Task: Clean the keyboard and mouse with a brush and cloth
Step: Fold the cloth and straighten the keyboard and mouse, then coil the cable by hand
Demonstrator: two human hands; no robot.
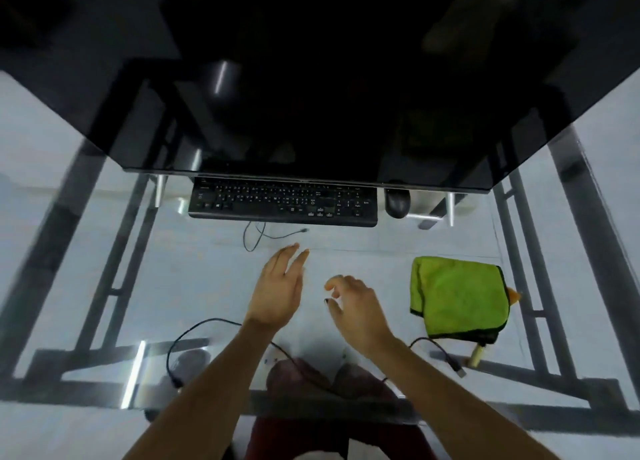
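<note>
A black keyboard point(282, 201) lies on the glass desk, its far edge under a dark raised shelf. To its right sits a black mouse point(397, 202). A folded green cloth point(459, 297) rests at the right of the desk, and the brush's wooden handle point(478, 355) pokes out from under it toward me. My left hand point(278, 288) hovers open above the middle of the desk, fingers stretched toward the keyboard. Beside it, my right hand point(356, 307) is open with curled fingers, left of the cloth. Neither hand holds anything.
The glass desk point(194, 279) shows its metal frame and the pale floor beneath. A dark shelf point(311, 113) overhangs the back. Loose black cables point(256, 236) trail in front of the keyboard, another cable point(194, 335) loops at the near left, and a USB plug point(459, 369) lies near the brush.
</note>
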